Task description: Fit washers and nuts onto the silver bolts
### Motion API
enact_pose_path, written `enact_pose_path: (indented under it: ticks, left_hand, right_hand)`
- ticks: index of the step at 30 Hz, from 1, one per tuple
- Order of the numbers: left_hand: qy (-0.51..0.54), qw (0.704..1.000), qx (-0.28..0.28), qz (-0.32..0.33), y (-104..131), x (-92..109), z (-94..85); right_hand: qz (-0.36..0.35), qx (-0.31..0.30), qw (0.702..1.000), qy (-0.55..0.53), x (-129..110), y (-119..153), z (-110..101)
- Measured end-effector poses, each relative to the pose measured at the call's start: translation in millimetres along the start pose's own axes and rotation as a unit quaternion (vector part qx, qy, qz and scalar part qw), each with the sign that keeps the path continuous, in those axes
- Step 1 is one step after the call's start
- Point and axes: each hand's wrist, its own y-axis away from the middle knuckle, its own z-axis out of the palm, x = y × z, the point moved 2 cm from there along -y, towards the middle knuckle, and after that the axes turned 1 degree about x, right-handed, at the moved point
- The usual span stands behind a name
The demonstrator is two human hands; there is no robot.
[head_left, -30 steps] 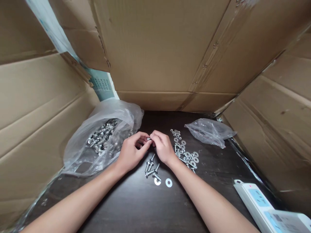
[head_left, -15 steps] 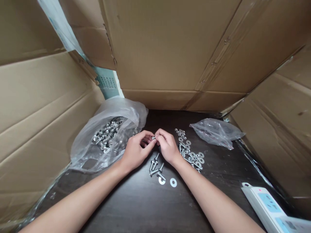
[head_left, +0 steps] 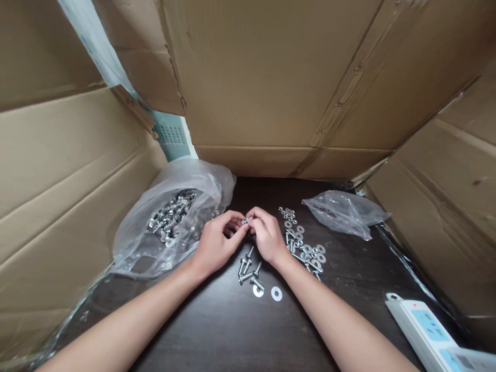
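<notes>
Small metal bolt [head_left: 245, 221] pinched above counter [head_left: 209, 325], between left hand [head_left: 217, 240] and right hand [head_left: 267, 236], fingers of both drawn close. Likely light, hard, bit slippery, tough to break; best pinched by head. Loose bolts [head_left: 248, 266] and flat rings [head_left: 273, 296] near wrists. See-through bag [head_left: 205, 173] left.

Silver bolts [head_left: 248, 266] gleam on a dark brown table [head_left: 217, 330], paler silver-grey on the washers [head_left: 276, 294]! Milky white bag [head_left: 132, 222] by the left edge, tan cardboard [head_left: 271, 77] along the far edge, dark print rowed across a teal sheet [head_left: 171, 135] beyond the far left corner; near right corner, a white power strip [head_left: 437, 344], light-blue panels [head_left: 429, 325], red light [head_left: 415, 305]!
</notes>
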Motion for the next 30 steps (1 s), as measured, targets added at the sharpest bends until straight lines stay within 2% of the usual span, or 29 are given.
enact_pose_path:
  ticks: [20,30]
  left_hand:
    - [-0.002,1.0,-0.005,0.017,1.4,2.9,-0.2]
    - [-0.003,1.0,0.004,0.003,0.6,1.9,-0.9]
  right_hand:
    - [0.012,-0.008,1.0,-0.002,-2.8,-0.1,0.1]
    - [0.005,0.001,1.0,-0.012,1.0,-0.7,-0.2]
